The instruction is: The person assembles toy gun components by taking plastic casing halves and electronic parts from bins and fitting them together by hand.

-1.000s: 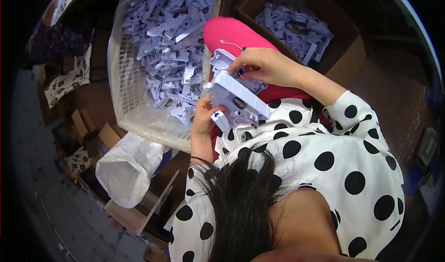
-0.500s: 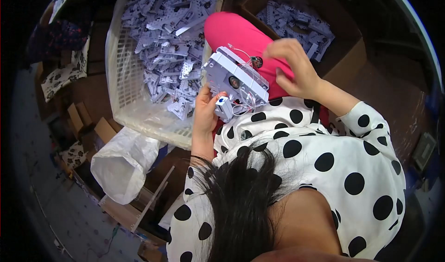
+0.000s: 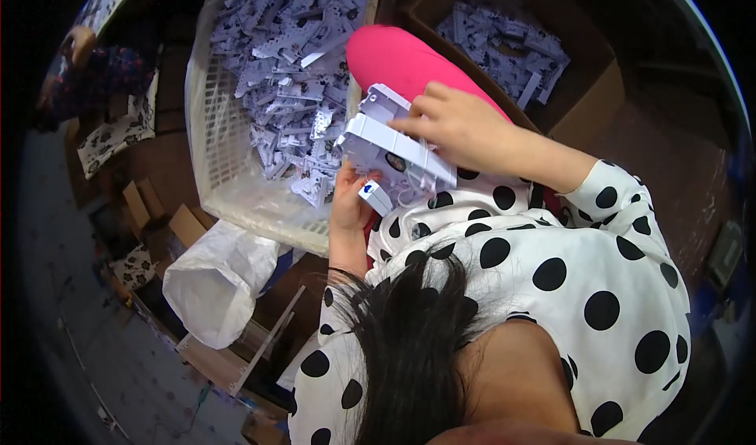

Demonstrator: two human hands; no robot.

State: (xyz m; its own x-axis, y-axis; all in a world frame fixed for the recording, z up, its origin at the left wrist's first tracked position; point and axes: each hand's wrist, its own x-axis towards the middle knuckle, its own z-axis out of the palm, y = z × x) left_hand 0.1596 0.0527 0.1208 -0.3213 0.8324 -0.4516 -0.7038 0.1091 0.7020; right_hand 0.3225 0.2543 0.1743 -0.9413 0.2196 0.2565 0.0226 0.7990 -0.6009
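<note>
My left hand [image 3: 347, 209] holds a white plastic casing [image 3: 405, 147] above my lap from its lower left side, fingers partly hidden beneath it. A round dark part [image 3: 395, 161] and thin pale wires show inside the casing. Against my left fingers rests a small white plastic box [image 3: 376, 198] with a blue mark on its end. My right hand [image 3: 461, 126] reaches over the casing from the right, its fingers bent onto the upper wall. Its thumb is hidden, and what its fingertips pinch there is hard to make out.
A pale plastic crate [image 3: 211, 130] lined with clear film holds many white plastic parts, left of my pink-covered knee [image 3: 394, 51]. A cardboard box [image 3: 591, 102] with similar parts stands at the far right. An open white bag [image 3: 209, 303] sits lower left. Another person's hand [image 3: 81, 45] shows upper left.
My right hand has moved left and down from beside the casing onto its upper wall. The casing has tilted, and the round part with wires beyond its upper edge no longer shows.
</note>
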